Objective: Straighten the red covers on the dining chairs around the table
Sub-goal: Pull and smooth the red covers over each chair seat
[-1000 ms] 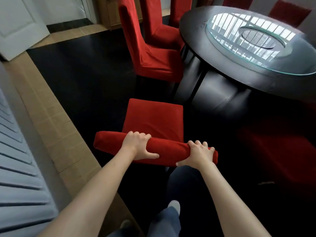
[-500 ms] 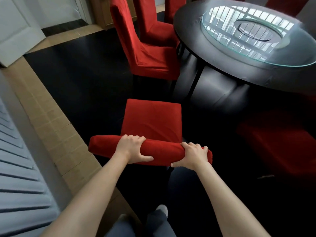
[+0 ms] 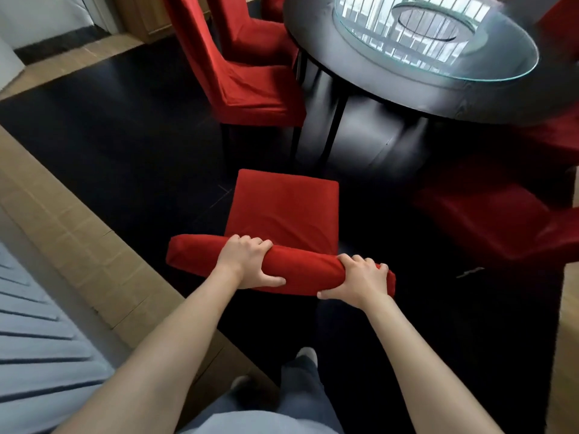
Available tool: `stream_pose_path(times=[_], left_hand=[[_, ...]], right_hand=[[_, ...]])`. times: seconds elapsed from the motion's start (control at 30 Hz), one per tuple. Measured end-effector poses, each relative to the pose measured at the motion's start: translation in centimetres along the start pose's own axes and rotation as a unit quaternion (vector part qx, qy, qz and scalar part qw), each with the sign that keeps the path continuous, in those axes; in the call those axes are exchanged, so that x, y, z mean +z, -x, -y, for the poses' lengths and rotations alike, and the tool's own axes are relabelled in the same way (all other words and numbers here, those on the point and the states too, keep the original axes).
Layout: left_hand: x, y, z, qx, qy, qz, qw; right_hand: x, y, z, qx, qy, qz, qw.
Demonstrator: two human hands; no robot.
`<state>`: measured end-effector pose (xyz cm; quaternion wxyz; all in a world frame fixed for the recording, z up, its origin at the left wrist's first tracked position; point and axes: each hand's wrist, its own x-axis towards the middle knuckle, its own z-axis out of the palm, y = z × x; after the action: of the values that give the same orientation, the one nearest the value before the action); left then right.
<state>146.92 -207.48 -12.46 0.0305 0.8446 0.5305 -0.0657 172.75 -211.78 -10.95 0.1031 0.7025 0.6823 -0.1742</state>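
Observation:
A dining chair with a red cover (image 3: 283,211) stands right in front of me, its seat facing the round black table (image 3: 407,98). My left hand (image 3: 249,261) grips the top of the covered backrest (image 3: 194,255) near its middle. My right hand (image 3: 360,281) grips the same top edge close to its right end. Both hands have fingers over the front and thumbs behind.
Another red-covered chair (image 3: 247,79) stands at the table's left, with more behind it. A further red chair (image 3: 501,223) sits at the right. A glass turntable (image 3: 438,36) lies on the table. A light tiled strip (image 3: 62,220) and a grey slatted surface (image 3: 34,339) run along the left.
The chair and both hands stay together in the same grip. The view has shifted slightly forward and down, so the table sits higher in frame.

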Motion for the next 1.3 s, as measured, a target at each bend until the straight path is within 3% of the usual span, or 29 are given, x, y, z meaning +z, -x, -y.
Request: stream_pose_path(times=[0.57,1.3], left_hand=[[-0.3,-4.1,1.4,0.092,-0.015,-0.058,0.994],[-1.4,-16.1,4.3,0.102,0.005,-0.057,0.993]], right_hand=[[-0.2,-1.6,-0.4,0.057,-0.005,-0.053,0.997],[-5.1,-12.2,-1.7,0.085,-0.007,0.003,0.996]])
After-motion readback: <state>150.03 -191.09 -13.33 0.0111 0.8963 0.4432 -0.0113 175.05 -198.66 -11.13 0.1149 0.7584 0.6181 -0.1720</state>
